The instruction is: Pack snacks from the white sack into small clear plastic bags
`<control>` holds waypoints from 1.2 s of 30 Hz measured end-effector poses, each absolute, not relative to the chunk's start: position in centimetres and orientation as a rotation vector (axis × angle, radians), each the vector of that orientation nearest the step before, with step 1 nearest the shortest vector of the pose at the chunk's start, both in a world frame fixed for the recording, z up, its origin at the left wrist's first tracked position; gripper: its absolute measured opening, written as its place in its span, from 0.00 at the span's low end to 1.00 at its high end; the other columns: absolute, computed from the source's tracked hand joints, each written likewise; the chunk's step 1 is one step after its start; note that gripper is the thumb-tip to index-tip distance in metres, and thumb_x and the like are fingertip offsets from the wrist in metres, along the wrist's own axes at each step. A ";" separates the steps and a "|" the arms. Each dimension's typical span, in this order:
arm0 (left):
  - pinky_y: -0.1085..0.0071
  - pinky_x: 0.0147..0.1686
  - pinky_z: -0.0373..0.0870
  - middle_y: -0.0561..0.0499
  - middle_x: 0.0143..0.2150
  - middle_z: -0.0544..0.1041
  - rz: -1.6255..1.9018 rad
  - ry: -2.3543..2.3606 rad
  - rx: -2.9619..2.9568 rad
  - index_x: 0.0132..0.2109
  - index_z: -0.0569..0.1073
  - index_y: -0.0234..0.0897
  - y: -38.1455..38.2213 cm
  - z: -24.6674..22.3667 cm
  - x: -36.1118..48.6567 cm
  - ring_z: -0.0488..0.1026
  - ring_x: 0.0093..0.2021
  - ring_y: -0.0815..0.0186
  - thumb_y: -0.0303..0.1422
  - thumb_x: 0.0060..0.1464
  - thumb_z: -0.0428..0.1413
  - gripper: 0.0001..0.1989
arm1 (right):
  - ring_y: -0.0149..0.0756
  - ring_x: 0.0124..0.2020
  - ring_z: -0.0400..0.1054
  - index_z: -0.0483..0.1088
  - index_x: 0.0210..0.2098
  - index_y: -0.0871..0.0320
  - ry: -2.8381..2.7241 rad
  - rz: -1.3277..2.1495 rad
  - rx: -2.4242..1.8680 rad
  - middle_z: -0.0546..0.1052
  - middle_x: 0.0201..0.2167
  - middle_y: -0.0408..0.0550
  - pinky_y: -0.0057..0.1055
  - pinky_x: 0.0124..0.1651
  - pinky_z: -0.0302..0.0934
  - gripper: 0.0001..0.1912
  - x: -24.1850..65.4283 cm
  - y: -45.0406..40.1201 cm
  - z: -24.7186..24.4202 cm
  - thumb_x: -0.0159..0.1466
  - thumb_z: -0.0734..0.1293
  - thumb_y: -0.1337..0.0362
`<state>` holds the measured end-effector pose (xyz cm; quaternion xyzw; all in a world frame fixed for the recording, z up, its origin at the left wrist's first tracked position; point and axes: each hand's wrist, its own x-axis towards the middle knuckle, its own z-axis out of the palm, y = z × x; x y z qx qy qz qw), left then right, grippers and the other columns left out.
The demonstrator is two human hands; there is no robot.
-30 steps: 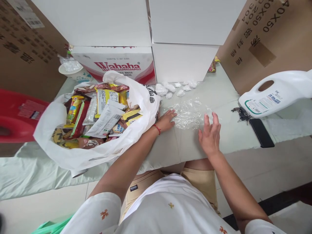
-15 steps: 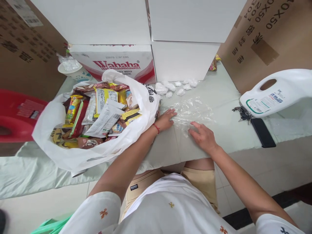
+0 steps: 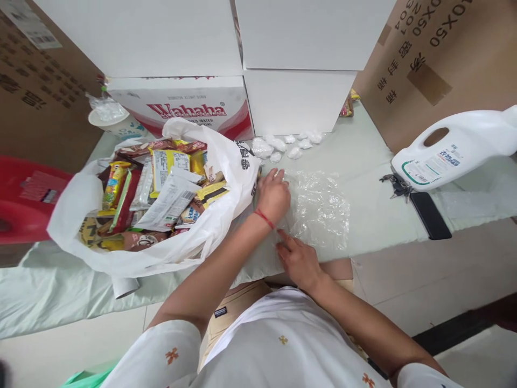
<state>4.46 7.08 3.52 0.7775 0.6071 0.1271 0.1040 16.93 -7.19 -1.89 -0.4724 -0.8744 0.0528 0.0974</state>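
A clear plastic bag [image 3: 321, 210] lies spread flat on the cloth-covered table, its surface crinkled and shiny. My left hand [image 3: 274, 195], with a red cord at the wrist, is closed at the bag's upper left edge, its fingers curled together. Below it my right hand [image 3: 299, 260] rests near the bag's lower left corner, fingers stretched out and slightly apart. Just left of my left hand stands a white carrier bag [image 3: 230, 178] full of wrapped snacks [image 3: 172, 172]. Several small crumpled white bundles [image 3: 274, 143] lie behind the clear bag.
White boxes [image 3: 299, 102] and a Wahaha carton [image 3: 189, 108] stand along the back. To the right lie a white detergent bottle [image 3: 448, 148], keys [image 3: 398, 186] and a black phone [image 3: 430, 215]. A paper cup [image 3: 121, 126] and a red container [image 3: 32, 199] are at left.
The clear plastic bag now lies flatter and squarer. My left hand has curled its fingers at the bag's edge. My right hand has moved left and nearer to me.
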 end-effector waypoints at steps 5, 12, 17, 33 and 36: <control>0.54 0.58 0.66 0.39 0.57 0.77 0.371 1.521 2.390 0.45 0.79 0.34 2.5 5.0 9.4 0.70 0.57 0.51 0.25 0.64 0.46 0.16 | 0.47 0.39 0.77 0.81 0.43 0.57 -2.643 0.343 -1.525 0.83 0.39 0.56 0.36 0.34 0.67 0.14 16.3 -6.9 -2.4 0.68 0.64 0.72; 0.56 0.62 0.63 0.39 0.53 0.80 0.362 1.853 2.021 0.49 0.77 0.33 6.4 1.4 8.6 0.72 0.59 0.53 0.36 0.70 0.42 0.20 | 0.45 0.47 0.76 0.77 0.52 0.56 -2.628 0.276 -1.442 0.73 0.64 0.55 0.35 0.38 0.72 0.16 17.1 -8.0 -1.2 0.70 0.63 0.71; 0.61 0.55 0.69 0.38 0.50 0.81 0.357 1.888 1.949 0.45 0.79 0.34 9.5 0.8 5.1 0.77 0.53 0.55 0.37 0.72 0.36 0.26 | 0.42 0.44 0.76 0.74 0.56 0.60 -2.662 0.221 -1.321 0.69 0.68 0.54 0.36 0.38 0.74 0.20 17.1 -10.4 -2.2 0.67 0.62 0.74; 0.44 0.75 0.39 0.39 0.78 0.50 0.437 1.731 2.287 0.74 0.56 0.29 5.2 -3.2 3.4 0.44 0.78 0.55 0.45 0.71 0.38 0.34 | 0.54 0.75 0.46 0.53 0.73 0.65 -2.144 0.173 -2.031 0.57 0.74 0.63 0.60 0.73 0.41 0.34 23.8 -0.2 -2.4 0.75 0.49 0.50; 0.50 0.75 0.42 0.34 0.77 0.49 0.430 1.702 2.245 0.73 0.55 0.22 5.3 -3.1 3.2 0.43 0.78 0.52 0.45 0.70 0.41 0.36 | 0.55 0.75 0.46 0.54 0.73 0.67 -2.089 0.094 -2.208 0.56 0.74 0.63 0.59 0.73 0.39 0.36 27.7 0.0 -3.9 0.75 0.46 0.49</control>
